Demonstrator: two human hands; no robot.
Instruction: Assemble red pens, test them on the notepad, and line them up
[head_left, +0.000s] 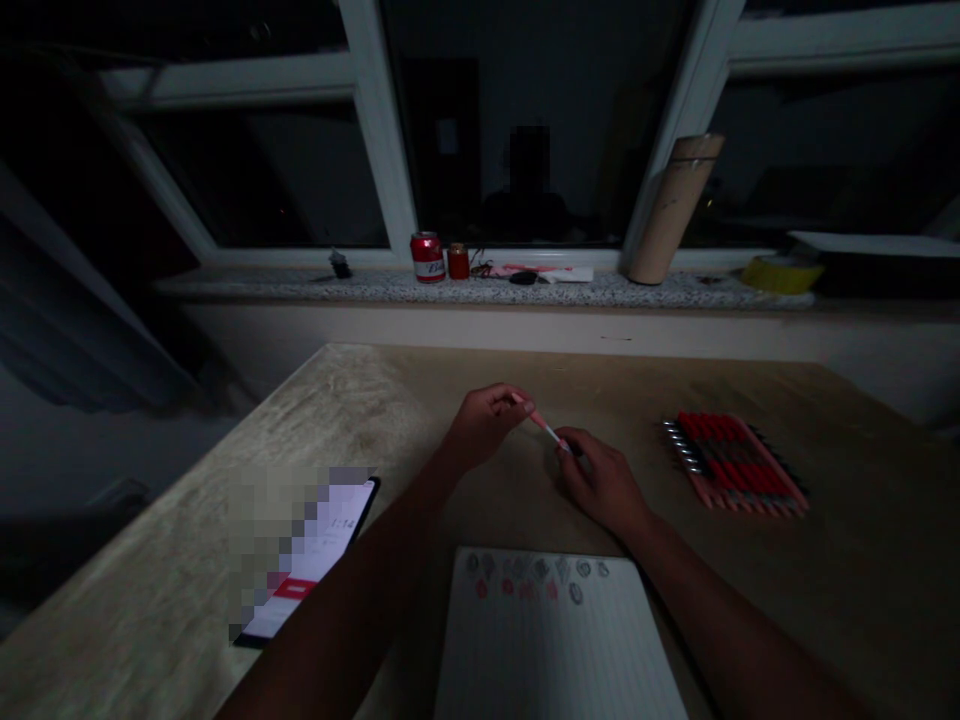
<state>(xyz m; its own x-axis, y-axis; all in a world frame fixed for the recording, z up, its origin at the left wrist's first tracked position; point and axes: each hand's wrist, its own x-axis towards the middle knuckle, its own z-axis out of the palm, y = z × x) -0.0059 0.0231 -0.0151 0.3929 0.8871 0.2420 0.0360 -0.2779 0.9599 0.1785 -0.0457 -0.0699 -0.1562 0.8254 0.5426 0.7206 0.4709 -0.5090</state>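
A slim pen with a pink barrel and a pale section [550, 432] slants between my two hands above the table. My left hand [487, 425] pinches its upper pink end. At the lower end, the fingers of my right hand [600, 478] are closed around the tip; whether a cap is there I cannot make out. Below the hands lies a lined notebook [555, 650], its top lines marked with grey and pink scribbles. To the right of my right hand, several red, pink and dark pens [735, 462] lie side by side in a neat stack.
A lit phone [322, 560] lies left of my left forearm. On the granite windowsill [285, 285] stand a red can [427, 257], a small red container [458, 262], a tall tan cylinder [675, 210] and a yellow tape roll [780, 275]. The table's left edge runs diagonally.
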